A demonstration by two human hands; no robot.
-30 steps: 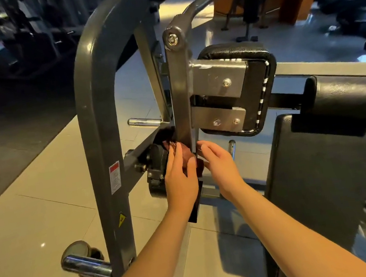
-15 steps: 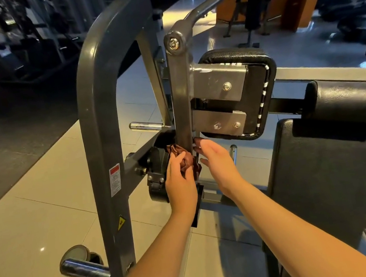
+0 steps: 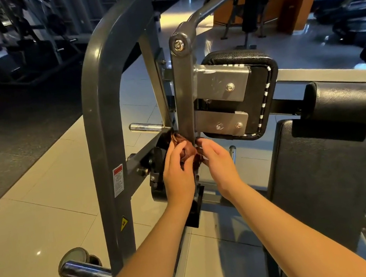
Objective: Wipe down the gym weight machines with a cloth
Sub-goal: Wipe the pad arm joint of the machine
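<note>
Both hands are up at the bottom end of the grey lever arm (image 3: pixel 185 95) on this weight machine. The left hand (image 3: pixel 178 172) has its fingers curled round a bunched-up brown cloth (image 3: pixel 186 152), so it's a proper grip rather than a flat palm. The right hand (image 3: pixel 217 164) is just beside it with its fingers curled in too, pinching the cloth's right edge. The cloth sits between the two hands and is pressed against the foot of the lever arm, with a bit of it poking up above the left fingers.

Straight above the right hand are the steel bracket plates (image 3: pixel 221 84) bolted to a black stitched pad (image 3: pixel 265 91). Off to the right of that hand is the black backrest pad (image 3: pixel 322 176), with a black roller pad (image 3: pixel 350 97) above it. To the left of the left hand is the curved grey frame post (image 3: pixel 103 127) with a red and white warning sticker (image 3: pixel 118 180). A chrome peg (image 3: pixel 144 127) sticks out just above the left hand, and a fatter chrome peg (image 3: pixel 86 273) sits well below it, near the left forearm.
</note>
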